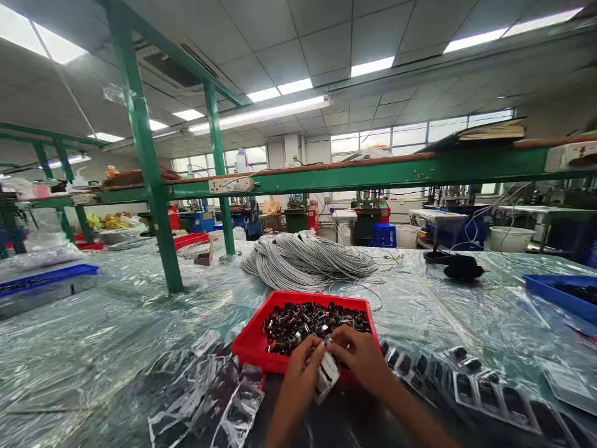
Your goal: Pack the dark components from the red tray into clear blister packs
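Note:
My left hand (pixel 304 367) and my right hand (pixel 361 358) meet at the near edge of a red tray (pixel 252 341). Between them they pinch a small clear plastic bag (pixel 326 375) with a dark part inside. The tray is filled with several small black and silver parts (pixel 313 322). To the right lies a row of filled clear bags (pixel 471 387), each holding a dark part. A loose heap of clear bags (pixel 219 398) lies to the left of my forearm.
A big coil of grey cable (pixel 305 261) lies behind the tray on the plastic-covered table (pixel 116 323). Green posts (pixel 147 155) and a green shelf beam (pixel 373 174) stand over it. Blue trays (pixel 557 292) sit at the right and at the left (pixel 46 277).

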`<control>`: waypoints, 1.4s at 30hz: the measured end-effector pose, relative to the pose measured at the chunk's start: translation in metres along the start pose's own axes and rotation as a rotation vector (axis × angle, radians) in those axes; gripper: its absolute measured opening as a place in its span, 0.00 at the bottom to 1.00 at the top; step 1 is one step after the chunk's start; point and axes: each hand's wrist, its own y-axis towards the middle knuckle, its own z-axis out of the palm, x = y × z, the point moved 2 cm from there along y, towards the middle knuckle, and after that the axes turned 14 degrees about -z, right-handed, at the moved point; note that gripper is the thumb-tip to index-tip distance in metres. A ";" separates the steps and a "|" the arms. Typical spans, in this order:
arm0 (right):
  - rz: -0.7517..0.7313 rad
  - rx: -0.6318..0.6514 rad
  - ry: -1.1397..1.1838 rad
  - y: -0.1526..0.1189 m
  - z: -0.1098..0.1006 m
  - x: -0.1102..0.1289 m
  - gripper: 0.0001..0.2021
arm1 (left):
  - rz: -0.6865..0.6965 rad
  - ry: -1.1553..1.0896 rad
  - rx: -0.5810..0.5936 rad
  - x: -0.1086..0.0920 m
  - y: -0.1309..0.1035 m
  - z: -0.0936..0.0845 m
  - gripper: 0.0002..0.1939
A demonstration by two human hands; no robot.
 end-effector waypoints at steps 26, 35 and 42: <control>0.004 0.019 -0.399 -0.001 0.012 0.017 0.01 | 0.193 0.292 -0.255 0.011 0.000 0.007 0.15; 0.054 -0.339 -0.097 0.006 -0.012 0.001 0.11 | -0.051 -0.001 -0.375 0.012 0.008 -0.016 0.19; 0.119 -0.072 0.116 0.003 0.001 -0.001 0.17 | -0.072 -0.190 -0.134 0.011 0.010 -0.010 0.29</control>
